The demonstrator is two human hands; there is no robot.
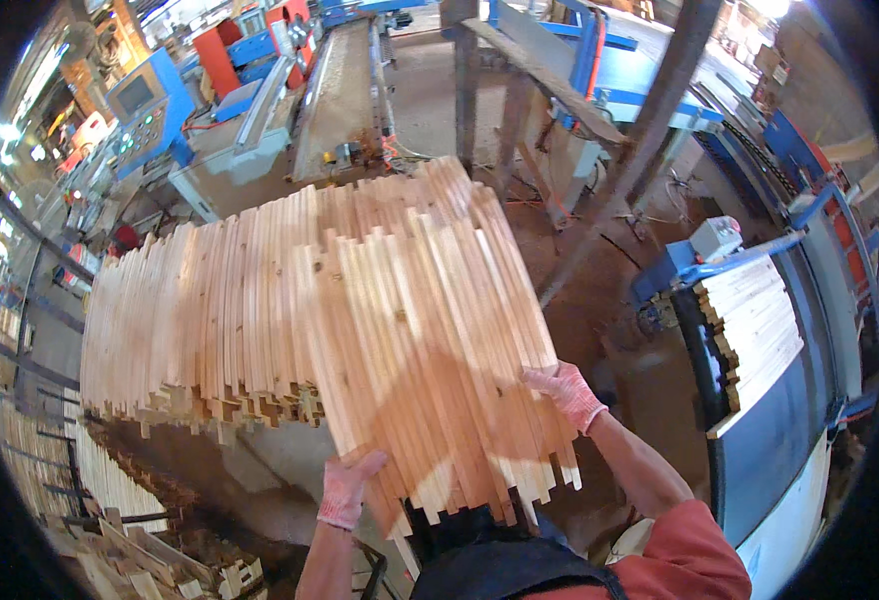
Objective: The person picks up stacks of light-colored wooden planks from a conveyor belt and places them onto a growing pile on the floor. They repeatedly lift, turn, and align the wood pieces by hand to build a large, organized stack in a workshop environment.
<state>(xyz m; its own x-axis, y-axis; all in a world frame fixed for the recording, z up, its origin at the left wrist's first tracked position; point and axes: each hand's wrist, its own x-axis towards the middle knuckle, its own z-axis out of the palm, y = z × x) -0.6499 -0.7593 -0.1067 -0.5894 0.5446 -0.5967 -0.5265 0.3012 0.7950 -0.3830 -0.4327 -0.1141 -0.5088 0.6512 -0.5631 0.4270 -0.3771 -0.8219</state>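
A wide layer of narrow wooden strips (424, 360) lies side by side, with uneven ends near my body. My left hand (348, 484), in a pink-and-white knit glove, grips the layer's left edge near its lower end. On the opposite edge, my right hand (571, 394) in a matching glove presses inward, thumb on top. The far part of the layer overlaps a long stack of similar wooden strips (207, 307) that reaches to the left. Both palms and the undersides of the held strips are hidden.
Right, more strips (758, 330) lie on a dark conveyor belt (766, 442) by a blue machine frame. Steel posts (466, 97) stand ahead. A blue control panel (139, 109) is at the upper left. Wooden strips (113, 480) and crates (147, 559) are low at the left.
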